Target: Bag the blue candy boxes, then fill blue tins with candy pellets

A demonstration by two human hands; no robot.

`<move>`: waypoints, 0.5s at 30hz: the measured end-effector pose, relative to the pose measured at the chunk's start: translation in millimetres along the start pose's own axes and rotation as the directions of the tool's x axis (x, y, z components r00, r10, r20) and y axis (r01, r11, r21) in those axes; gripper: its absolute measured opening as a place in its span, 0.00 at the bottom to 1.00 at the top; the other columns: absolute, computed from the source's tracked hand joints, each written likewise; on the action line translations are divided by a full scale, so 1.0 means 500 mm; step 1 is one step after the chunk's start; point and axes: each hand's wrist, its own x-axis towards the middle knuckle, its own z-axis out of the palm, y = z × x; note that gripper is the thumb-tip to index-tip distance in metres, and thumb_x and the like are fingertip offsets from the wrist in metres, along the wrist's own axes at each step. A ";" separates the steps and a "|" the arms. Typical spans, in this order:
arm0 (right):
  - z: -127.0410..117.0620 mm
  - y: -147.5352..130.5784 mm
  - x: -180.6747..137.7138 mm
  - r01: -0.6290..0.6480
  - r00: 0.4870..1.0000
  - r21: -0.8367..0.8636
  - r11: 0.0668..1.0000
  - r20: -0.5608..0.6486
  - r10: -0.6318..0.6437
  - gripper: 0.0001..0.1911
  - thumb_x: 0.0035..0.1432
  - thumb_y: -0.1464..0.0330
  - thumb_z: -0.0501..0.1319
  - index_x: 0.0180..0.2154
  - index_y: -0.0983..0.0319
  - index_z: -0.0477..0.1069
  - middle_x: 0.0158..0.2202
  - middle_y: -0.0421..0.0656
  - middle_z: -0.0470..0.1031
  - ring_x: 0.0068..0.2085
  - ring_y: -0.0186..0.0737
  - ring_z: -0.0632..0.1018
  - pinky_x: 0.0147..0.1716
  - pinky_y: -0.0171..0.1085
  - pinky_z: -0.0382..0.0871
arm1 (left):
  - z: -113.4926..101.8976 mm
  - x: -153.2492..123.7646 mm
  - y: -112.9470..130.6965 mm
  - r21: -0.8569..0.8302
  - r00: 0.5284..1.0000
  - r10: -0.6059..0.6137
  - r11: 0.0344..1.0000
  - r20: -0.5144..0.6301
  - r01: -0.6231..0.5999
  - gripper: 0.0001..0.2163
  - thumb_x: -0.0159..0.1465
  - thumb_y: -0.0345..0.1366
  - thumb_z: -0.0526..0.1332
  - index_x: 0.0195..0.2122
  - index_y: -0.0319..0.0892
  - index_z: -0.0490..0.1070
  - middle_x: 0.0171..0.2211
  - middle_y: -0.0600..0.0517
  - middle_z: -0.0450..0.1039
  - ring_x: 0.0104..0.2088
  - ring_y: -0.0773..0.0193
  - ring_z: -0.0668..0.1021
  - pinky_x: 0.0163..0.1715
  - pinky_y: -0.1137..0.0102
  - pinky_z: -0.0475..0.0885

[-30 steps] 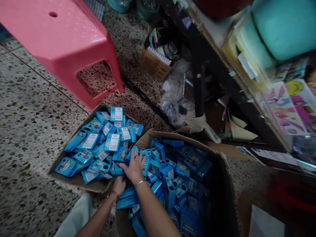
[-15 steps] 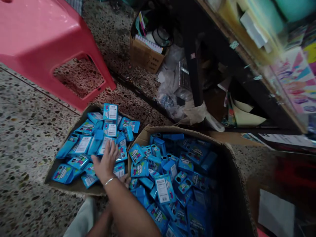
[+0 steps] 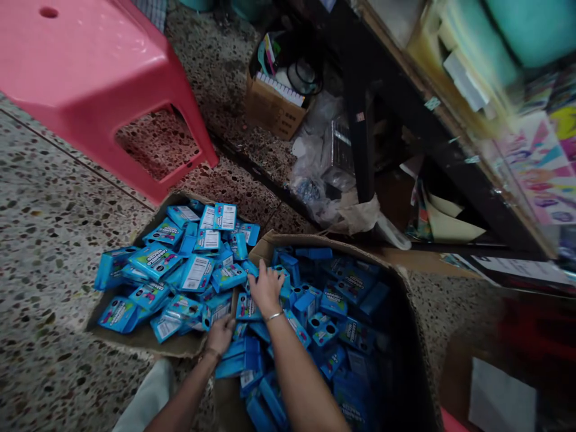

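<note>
Many small blue candy boxes fill a shallow cardboard box (image 3: pixel 135 345) on the left and a deeper, larger cardboard box (image 3: pixel 416 300) on the right. My right hand (image 3: pixel 266 293), with a bracelet at its wrist, is over the near-left part of the larger box. Its fingers are spread above the blue candy boxes (image 3: pixel 246 307), and I see nothing held in it. My left hand (image 3: pixel 219 337) is lower, closed at the edge where the two boxes meet. Its fingertips are partly hidden by the rim it appears to grip.
A pink plastic stool (image 3: pixel 135 78) stands at upper left on the speckled floor (image 3: pixel 54 240). A small carton of odds and ends (image 3: pixel 274 111) sits behind. Clear plastic bags (image 3: pixel 310 174) lie by a dark-framed shelf (image 3: pixel 360 138). My knee (image 3: pixel 148 396) is at the bottom.
My right hand has moved right, from the shallow box to over the larger one. The blue boxes in the shallow box lie differently. My left hand shows more fully, lower at the shared edge.
</note>
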 end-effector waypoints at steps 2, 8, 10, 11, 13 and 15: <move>-0.020 0.031 0.003 0.039 0.997 -0.011 0.999 0.063 -0.039 0.25 0.66 0.62 0.57 0.63 0.61 0.67 0.52 0.54 0.79 0.55 0.55 0.75 0.65 0.62 0.46 | 0.003 0.001 -0.004 0.007 1.000 0.001 1.000 -0.013 -0.001 0.16 0.63 0.36 0.55 0.44 0.40 0.80 0.44 0.45 0.83 0.48 0.51 0.82 0.53 0.58 0.74; -0.142 0.167 -0.065 -0.155 0.972 -0.024 0.988 -0.181 0.148 0.22 0.69 0.59 0.51 0.56 0.59 0.74 0.47 0.50 0.80 0.51 0.55 0.76 0.62 0.61 0.48 | 0.020 -0.017 0.004 0.031 0.999 0.022 0.999 -0.044 -0.020 0.16 0.60 0.37 0.55 0.41 0.40 0.80 0.47 0.43 0.83 0.51 0.50 0.81 0.57 0.60 0.71; -0.176 0.234 -0.093 -0.223 0.945 -0.022 0.975 -0.252 0.210 0.24 0.69 0.58 0.50 0.56 0.60 0.75 0.49 0.53 0.78 0.52 0.58 0.75 0.59 0.59 0.55 | 0.028 -0.037 0.016 0.026 0.999 0.043 0.999 -0.031 -0.042 0.16 0.61 0.39 0.54 0.39 0.41 0.80 0.43 0.43 0.84 0.48 0.49 0.82 0.53 0.60 0.74; -0.187 0.265 -0.106 -0.240 0.933 -0.020 0.970 -0.282 0.225 0.24 0.68 0.58 0.50 0.56 0.61 0.75 0.50 0.54 0.77 0.53 0.59 0.74 0.57 0.58 0.57 | 0.032 -0.049 0.023 0.025 0.998 0.054 0.998 -0.026 -0.054 0.17 0.62 0.41 0.53 0.38 0.41 0.80 0.42 0.43 0.84 0.46 0.49 0.83 0.51 0.60 0.75; -0.201 0.313 -0.130 -0.243 0.909 -0.007 0.970 -0.352 0.225 0.25 0.67 0.58 0.51 0.55 0.64 0.76 0.54 0.58 0.74 0.55 0.60 0.72 0.56 0.57 0.60 | 0.042 -0.079 0.041 0.027 0.997 0.074 0.997 -0.024 -0.073 0.18 0.62 0.43 0.52 0.36 0.42 0.80 0.40 0.42 0.84 0.45 0.48 0.83 0.49 0.59 0.76; -0.209 0.337 -0.149 -0.194 0.883 0.037 0.980 -0.428 0.191 0.27 0.66 0.57 0.52 0.56 0.67 0.74 0.56 0.61 0.71 0.57 0.61 0.70 0.57 0.57 0.61 | 0.056 -0.114 0.064 0.033 0.996 0.085 0.996 -0.027 -0.084 0.19 0.63 0.44 0.51 0.37 0.42 0.81 0.42 0.42 0.84 0.46 0.47 0.83 0.50 0.59 0.76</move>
